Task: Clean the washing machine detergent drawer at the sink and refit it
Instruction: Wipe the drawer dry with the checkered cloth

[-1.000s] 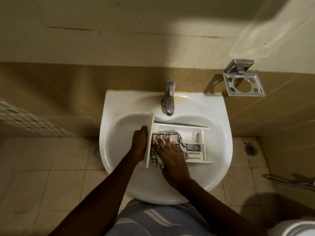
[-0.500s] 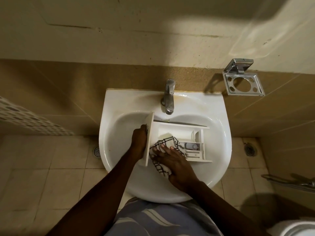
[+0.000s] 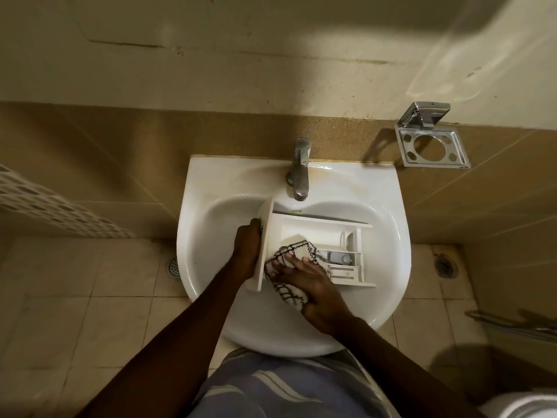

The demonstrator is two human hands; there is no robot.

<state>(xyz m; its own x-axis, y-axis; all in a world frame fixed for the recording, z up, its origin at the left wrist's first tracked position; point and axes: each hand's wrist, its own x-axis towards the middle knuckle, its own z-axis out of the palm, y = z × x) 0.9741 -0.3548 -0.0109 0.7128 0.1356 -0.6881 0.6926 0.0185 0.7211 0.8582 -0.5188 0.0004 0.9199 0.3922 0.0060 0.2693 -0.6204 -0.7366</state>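
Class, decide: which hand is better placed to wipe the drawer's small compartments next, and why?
Right. The right hand presses the cloth inside the drawer, right beside the small compartments. The left hand grips the front panel and steadies the drawer, so it is not free.

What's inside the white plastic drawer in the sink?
A white cloth with black lines, pressed by the right hand, and a small grey insert. The drawer bottom beneath the cloth is hidden.

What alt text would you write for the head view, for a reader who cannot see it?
The right hand presses a checked cloth into a white drawer, which the left hand grips by its front, over a white sink. A tap stands behind.
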